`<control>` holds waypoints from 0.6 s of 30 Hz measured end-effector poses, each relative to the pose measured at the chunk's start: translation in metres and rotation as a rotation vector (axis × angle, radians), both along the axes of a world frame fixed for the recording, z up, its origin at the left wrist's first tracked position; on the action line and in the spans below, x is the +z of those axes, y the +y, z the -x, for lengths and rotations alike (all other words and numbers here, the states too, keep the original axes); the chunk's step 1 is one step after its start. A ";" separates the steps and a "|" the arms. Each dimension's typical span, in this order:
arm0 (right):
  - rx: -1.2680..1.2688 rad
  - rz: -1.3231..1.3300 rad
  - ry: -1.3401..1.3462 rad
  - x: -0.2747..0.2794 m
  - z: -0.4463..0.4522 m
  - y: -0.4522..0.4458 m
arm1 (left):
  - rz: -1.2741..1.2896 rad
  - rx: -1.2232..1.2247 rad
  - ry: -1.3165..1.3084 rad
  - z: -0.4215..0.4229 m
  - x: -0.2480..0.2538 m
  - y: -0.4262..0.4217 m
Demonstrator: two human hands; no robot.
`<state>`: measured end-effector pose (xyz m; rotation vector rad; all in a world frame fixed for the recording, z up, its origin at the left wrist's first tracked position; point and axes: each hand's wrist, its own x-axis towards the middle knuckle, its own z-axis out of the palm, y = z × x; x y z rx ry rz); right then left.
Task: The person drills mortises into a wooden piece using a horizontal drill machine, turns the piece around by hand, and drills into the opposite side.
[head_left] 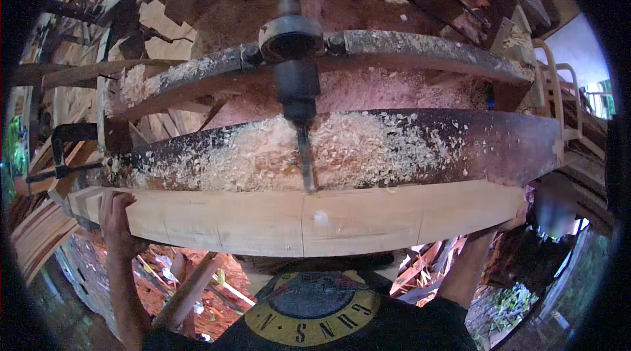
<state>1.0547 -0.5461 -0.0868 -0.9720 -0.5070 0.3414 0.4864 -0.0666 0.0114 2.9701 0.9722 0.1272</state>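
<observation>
A long pale wooden beam lies crosswise in front of my torso, with several dark lines marked across its face. My left hand is closed over the beam near its left end. At the right end my right hand grips the same beam, its fingers partly hidden by the wood. Above the middle hangs a drill chuck with a long drill bit pointing down. The bit's tip meets the beam's far edge; I cannot tell how deep it sits.
Wood shavings are heaped on the dark table behind the beam. A curved wooden bar runs across behind the chuck. A black clamp stands at the left. Stacked boards lie lower left, and scraps litter the ground.
</observation>
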 end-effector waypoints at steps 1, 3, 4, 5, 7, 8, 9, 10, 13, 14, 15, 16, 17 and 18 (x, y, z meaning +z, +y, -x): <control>-0.002 0.026 -0.008 -0.009 -0.011 -0.016 | -0.009 0.015 0.007 0.007 -0.005 0.002; -0.009 0.058 0.030 -0.012 -0.015 -0.023 | 0.008 0.002 0.007 -0.005 0.003 -0.002; -0.011 0.068 0.081 -0.009 -0.013 -0.023 | 0.021 -0.004 0.011 -0.009 0.006 -0.004; -0.013 0.080 0.135 -0.006 -0.010 -0.022 | 0.026 0.012 0.024 -0.006 0.005 -0.004; -0.007 0.076 0.114 -0.003 -0.004 -0.019 | 0.035 0.046 0.050 0.005 0.004 -0.002; -0.004 0.074 0.105 -0.002 -0.001 -0.017 | 0.054 0.061 0.046 0.012 0.003 -0.002; -0.017 0.092 0.081 -0.002 0.003 -0.014 | 0.073 0.075 0.044 0.019 0.004 -0.001; -0.031 0.107 0.054 -0.003 0.006 -0.011 | 0.089 0.088 0.040 0.024 0.004 0.000; -0.018 0.059 0.078 0.000 0.016 0.005 | 0.050 0.071 0.033 0.021 0.009 -0.002; -0.006 0.031 0.104 0.002 0.018 0.009 | 0.047 0.085 0.035 0.021 0.010 -0.002; -0.005 0.037 0.107 0.003 0.019 0.011 | 0.047 0.098 0.034 0.021 0.009 -0.002; -0.005 0.046 0.112 0.004 0.020 0.012 | 0.048 0.112 0.034 0.021 0.008 -0.002; -0.006 0.056 0.121 0.005 0.021 0.012 | 0.065 0.120 0.025 0.023 0.007 -0.002; -0.004 0.066 0.105 0.004 0.021 0.012 | 0.081 0.129 0.017 0.027 0.007 0.000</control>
